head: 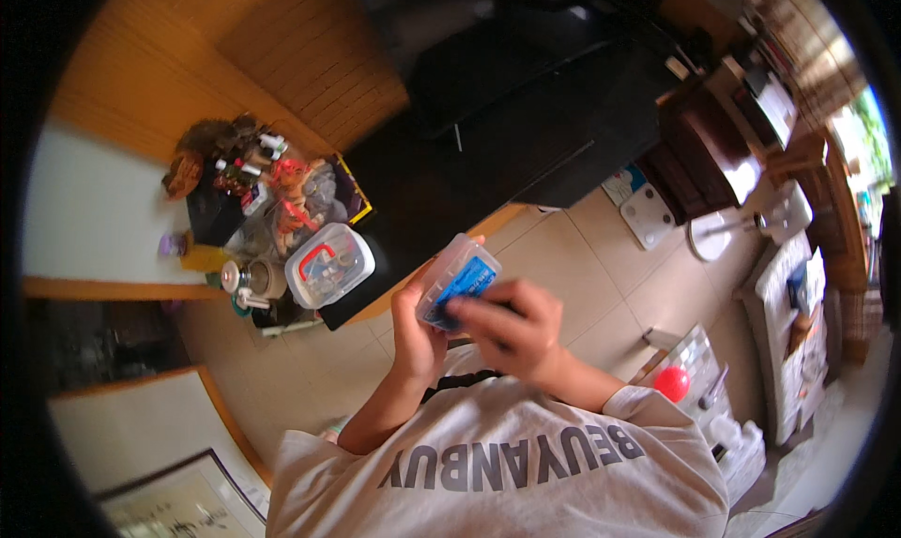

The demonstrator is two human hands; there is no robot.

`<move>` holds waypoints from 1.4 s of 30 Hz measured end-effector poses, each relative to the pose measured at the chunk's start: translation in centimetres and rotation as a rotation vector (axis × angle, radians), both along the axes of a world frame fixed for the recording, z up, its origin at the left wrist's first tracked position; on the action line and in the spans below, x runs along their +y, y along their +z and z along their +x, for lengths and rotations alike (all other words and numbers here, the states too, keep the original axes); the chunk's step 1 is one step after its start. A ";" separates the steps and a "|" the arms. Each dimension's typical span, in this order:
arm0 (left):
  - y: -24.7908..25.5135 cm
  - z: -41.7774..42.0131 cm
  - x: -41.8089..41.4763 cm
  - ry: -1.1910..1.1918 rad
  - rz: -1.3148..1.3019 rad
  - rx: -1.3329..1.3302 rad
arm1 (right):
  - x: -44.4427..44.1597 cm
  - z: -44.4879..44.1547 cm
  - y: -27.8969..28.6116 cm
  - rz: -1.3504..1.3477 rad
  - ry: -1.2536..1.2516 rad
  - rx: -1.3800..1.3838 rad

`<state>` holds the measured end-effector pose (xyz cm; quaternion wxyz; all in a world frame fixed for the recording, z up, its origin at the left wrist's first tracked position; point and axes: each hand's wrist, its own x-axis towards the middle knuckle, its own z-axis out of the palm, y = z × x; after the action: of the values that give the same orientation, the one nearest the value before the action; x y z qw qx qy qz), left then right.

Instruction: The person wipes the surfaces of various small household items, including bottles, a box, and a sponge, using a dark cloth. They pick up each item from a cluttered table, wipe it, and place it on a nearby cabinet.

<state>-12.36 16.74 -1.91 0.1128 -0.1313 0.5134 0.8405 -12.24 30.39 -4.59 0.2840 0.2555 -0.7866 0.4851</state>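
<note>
My left hand (pixel 414 320) holds a small clear plastic box (pixel 450 263) with a blue label up in front of my chest. Over the label is my right hand (pixel 517 323), its extended fingers blurred; whether they touch the box I cannot tell. What the box contains is not clear. Beyond my hands, a larger translucent plastic container (pixel 331 265) with a red handle sits on the end of a long black cabinet (pixel 450 179), small items showing through its lid.
Beside the container stand a glass jar (pixel 266 279), a tiger plush toy (pixel 294 200) and several small bottles. A white scale (pixel 645 216) and a fan (pixel 711 236) are on the tiled floor. A red ball (pixel 671 384) rests on a low table at the right.
</note>
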 end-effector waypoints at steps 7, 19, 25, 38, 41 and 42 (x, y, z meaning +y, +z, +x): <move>-4.2 -1.3 -6.5 0.196 0.350 0.157 | 4.9 -7.3 -5.7 -0.199 -0.161 -0.389; -13.0 -10.4 -24.2 0.432 0.331 0.225 | -1.1 -7.4 -11.1 -0.031 -0.026 -0.720; -16.8 -19.6 -30.3 0.463 0.551 0.097 | -7.4 -11.5 -9.7 0.014 -0.070 -0.621; -24.9 -24.5 -34.9 0.798 0.702 -0.258 | -14.9 -13.3 -10.9 0.041 -0.134 -0.709; -25.0 -23.1 -33.7 0.732 0.611 -0.191 | -15.5 -13.9 -10.7 0.080 -0.155 -0.691; -23.9 -22.2 -32.3 0.676 0.466 -0.215 | -15.6 -14.0 -10.8 0.089 -0.164 -0.693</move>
<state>-34.53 -15.55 -25.80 -0.0895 -0.3503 0.2231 0.9053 -26.27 14.78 -15.38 0.0270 0.0241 -0.8746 0.4836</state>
